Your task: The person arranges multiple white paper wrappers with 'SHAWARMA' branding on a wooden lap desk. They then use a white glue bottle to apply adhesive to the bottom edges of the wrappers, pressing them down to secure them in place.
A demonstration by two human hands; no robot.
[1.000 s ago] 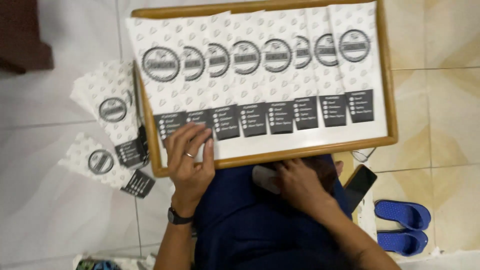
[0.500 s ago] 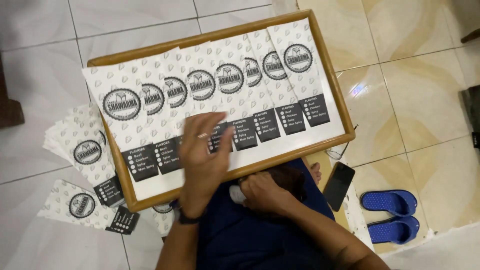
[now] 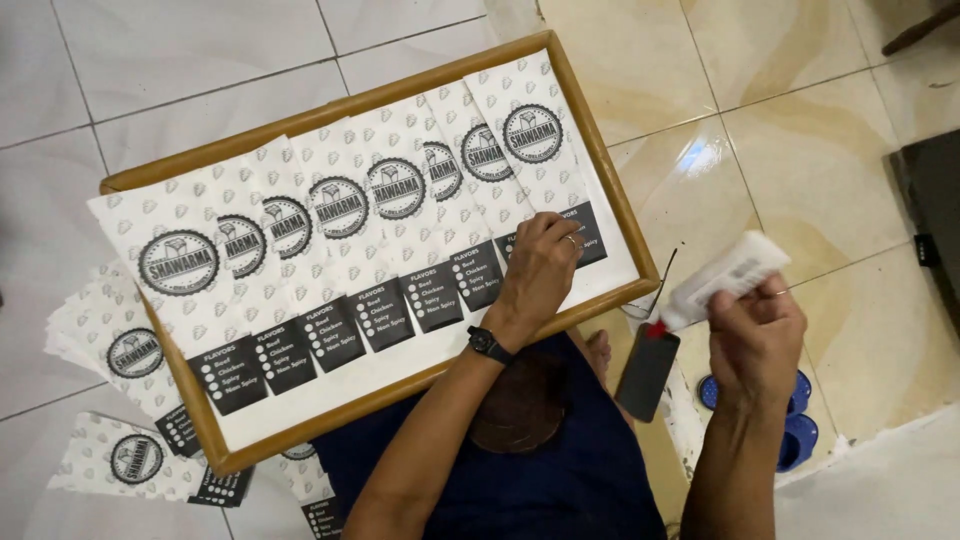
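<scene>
head view: the left hand (image 3: 540, 265) is pressing flat, fingers spread open, on the printed paper sleeves (image 3: 340, 240), which are lying overlapped in a row inside the wooden tray (image 3: 610, 215) on the tiled floor (image 3: 800, 150). the right hand (image 3: 755, 335) is hovering right of the tray, fingers closed around a white glue tube (image 3: 715, 280) with a red tip. a dark phone (image 3: 645, 372) is lying near the tray's right corner. loose sleeves (image 3: 120, 350) are lying left of the tray.

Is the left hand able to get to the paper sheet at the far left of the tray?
Probably yes. The left hand rests on the rightmost sheets, and nothing stands between it and the leftmost sheet on the wooden tray. The right hand holds a white tube off to the side.
</scene>
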